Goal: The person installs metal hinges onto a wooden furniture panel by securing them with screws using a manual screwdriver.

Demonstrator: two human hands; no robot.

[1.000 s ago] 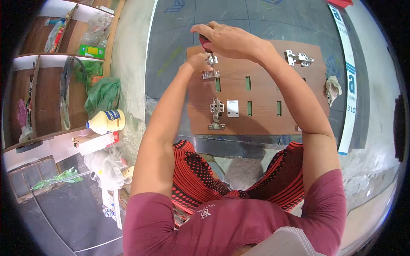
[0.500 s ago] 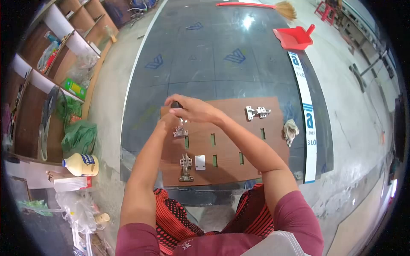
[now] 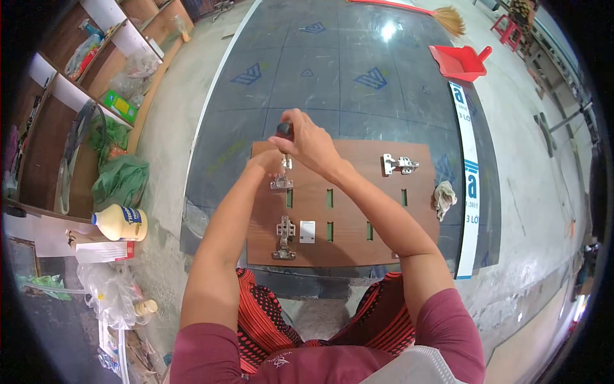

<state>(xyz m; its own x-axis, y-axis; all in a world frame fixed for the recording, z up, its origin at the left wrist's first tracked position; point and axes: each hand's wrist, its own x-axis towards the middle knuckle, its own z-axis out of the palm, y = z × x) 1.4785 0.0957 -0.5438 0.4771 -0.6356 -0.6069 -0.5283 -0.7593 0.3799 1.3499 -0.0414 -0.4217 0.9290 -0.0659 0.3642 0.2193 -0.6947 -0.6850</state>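
Closed around a dark, rounded tool handle (image 3: 285, 132), the right hand (image 3: 309, 143) is over a silver metal hinge (image 3: 281, 183) near the far left corner of a brown wood-grained panel (image 3: 355, 163), while the left hand (image 3: 266, 161) is at the hinge, its exact hold hidden. Nearer the person, a second silver hinge (image 3: 284, 239) lies beside a small white rectangular plate (image 3: 307, 232); crumpled pale cloth (image 3: 445, 200) sits at the panel's right edge.

Dark worktop (image 3: 358, 118) beneath 1 brown board (image 3: 348, 203), 1 rag (image 3: 444, 200), 1 red dustpan (image 3: 462, 64)
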